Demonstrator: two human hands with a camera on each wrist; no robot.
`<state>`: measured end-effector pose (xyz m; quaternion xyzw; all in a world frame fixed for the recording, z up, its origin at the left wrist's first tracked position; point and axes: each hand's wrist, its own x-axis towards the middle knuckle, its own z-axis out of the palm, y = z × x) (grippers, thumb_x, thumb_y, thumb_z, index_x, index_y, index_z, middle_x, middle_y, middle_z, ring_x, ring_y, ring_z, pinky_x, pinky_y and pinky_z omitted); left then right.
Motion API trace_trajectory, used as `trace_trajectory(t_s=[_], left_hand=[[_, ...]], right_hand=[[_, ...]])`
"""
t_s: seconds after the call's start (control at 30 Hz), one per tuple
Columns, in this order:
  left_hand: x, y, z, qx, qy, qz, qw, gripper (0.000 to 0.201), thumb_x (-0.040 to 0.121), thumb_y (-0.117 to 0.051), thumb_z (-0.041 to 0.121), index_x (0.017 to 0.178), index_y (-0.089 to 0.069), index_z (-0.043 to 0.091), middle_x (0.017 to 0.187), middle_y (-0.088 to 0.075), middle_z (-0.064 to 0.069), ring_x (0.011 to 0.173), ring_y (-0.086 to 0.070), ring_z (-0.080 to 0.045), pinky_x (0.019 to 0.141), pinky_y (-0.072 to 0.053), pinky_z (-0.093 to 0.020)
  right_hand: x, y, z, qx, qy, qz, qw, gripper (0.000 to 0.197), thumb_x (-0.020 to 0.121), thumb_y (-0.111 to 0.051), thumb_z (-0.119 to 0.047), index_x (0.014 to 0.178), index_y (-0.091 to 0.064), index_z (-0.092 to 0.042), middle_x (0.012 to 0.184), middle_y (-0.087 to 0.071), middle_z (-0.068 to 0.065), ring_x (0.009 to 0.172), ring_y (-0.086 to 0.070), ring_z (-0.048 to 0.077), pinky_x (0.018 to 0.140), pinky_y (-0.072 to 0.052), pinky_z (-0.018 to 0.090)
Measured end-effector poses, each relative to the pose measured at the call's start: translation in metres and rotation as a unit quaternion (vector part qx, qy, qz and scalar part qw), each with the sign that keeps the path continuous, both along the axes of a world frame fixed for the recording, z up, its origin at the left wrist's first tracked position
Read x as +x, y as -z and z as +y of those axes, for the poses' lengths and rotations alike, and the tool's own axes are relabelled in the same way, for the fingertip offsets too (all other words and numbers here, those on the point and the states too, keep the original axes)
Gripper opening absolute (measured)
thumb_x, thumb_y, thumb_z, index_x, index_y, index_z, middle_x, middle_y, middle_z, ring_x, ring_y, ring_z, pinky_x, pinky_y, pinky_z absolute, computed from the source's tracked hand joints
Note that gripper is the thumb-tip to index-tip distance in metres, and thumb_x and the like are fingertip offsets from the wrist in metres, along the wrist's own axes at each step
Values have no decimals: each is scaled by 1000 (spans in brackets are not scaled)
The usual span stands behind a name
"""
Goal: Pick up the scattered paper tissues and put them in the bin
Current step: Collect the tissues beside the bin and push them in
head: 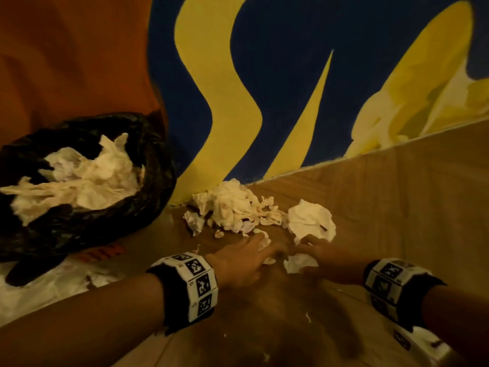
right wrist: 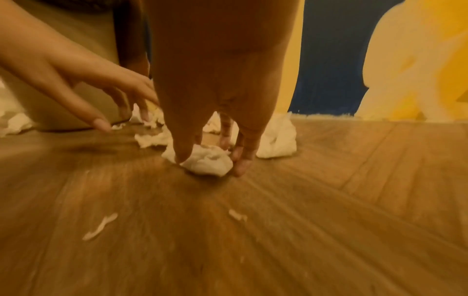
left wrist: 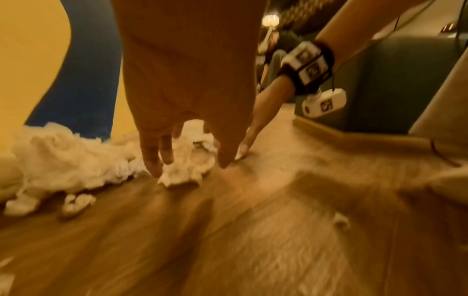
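A bin (head: 148, 207) lined with a black bag stands on the left and holds crumpled tissues. A pile of scattered tissues (head: 232, 207) lies against the wall on the wooden floor, with a bigger white tissue (head: 309, 221) to its right. My left hand (head: 264, 250) reaches down with its fingers spread. Its fingertips (left wrist: 154, 166) touch a crumpled tissue (left wrist: 182, 174) without gripping it. My right hand (right wrist: 211, 166) pinches a small tissue ball (right wrist: 207, 162) between thumb and fingers, and the ball still rests on the floor.
A painted blue and yellow wall (head: 291, 102) closes off the floor behind the pile. A pale plastic bag (head: 39, 292) lies in front of the bin. Small tissue scraps (right wrist: 100, 226) dot the floor near me. Grey furniture (left wrist: 392, 80) stands to the right.
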<state>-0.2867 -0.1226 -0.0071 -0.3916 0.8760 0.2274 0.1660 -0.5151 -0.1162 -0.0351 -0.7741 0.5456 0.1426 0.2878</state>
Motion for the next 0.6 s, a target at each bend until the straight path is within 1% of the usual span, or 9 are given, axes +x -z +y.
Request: trace_trajectory(t_s=[0.07,0.13,0.17,0.23,0.33,0.43,0.47,0.53,0.6], left_hand=[[-1,21,-2,31,-10,-2,999,85,93,-48,12,143,6,53,158,16,-2,145,-10,-35,108,-34,-49],[0,35,0,39,-3,-29,999,86,95,-49,16,144,12,50,158,15,0,146,-3,-33,113,-26,-52],[1,40,1,28,9,-54,998,79,96,-48,19,147,8,43,159,7,-2,146,-4,-32,114,-23,-51],[8,46,3,-8,36,-79,996,62,98,-44,19,150,-11,27,155,-10,-7,142,-17,-32,113,-28,-46],[22,39,7,-22,46,-62,997,42,98,-43,11,140,-36,13,144,-32,-11,129,-39,-28,102,-36,-33],[35,18,17,-36,75,-78,993,33,99,-42,13,132,-46,13,139,-39,-9,120,-44,-25,94,-39,-31],[40,12,21,-40,74,-59,995,35,99,-42,15,134,-45,18,141,-37,-5,122,-42,-22,96,-38,-30],[48,-5,27,-60,30,44,997,39,99,-45,19,136,-42,27,137,-37,4,120,-40,-16,95,-36,-23],[54,-32,32,-103,-25,177,978,26,96,-49,23,122,-50,27,116,-39,10,106,-43,-8,83,-32,-16]], right_hand=[[2,10,8,-18,-14,-4,1000,51,95,-52,-38,143,-34,-38,137,-34,-3,123,-39,21,100,-39,33],[6,16,12,-34,-18,-21,999,46,95,-53,-33,140,-42,-30,134,-41,1,121,-43,22,99,-41,33],[8,17,12,-34,-29,-17,999,40,95,-53,-30,135,-48,-25,132,-45,3,119,-46,23,98,-42,32],[11,12,9,-21,-62,3,998,33,95,-54,-27,126,-57,-18,128,-54,5,116,-52,22,96,-44,31],[22,-10,2,15,-55,-45,997,33,95,-55,-23,127,-57,-16,128,-58,4,113,-54,18,94,-44,28],[39,-41,-12,-51,-20,-122,991,27,97,-53,-25,122,-56,-17,109,-60,-1,93,-54,9,70,-37,11],[46,-56,-18,-92,-9,-144,985,24,97,-52,-26,120,-55,-17,103,-57,-5,91,-54,9,65,-34,8],[65,-86,-32,-170,-4,-197,965,22,97,-53,-31,114,-53,-17,100,-56,-9,89,-55,10,64,-38,9],[88,-117,-45,-224,-11,-286,932,21,95,-56,-35,107,-54,-18,98,-65,-6,84,-58,10,67,-44,19]])
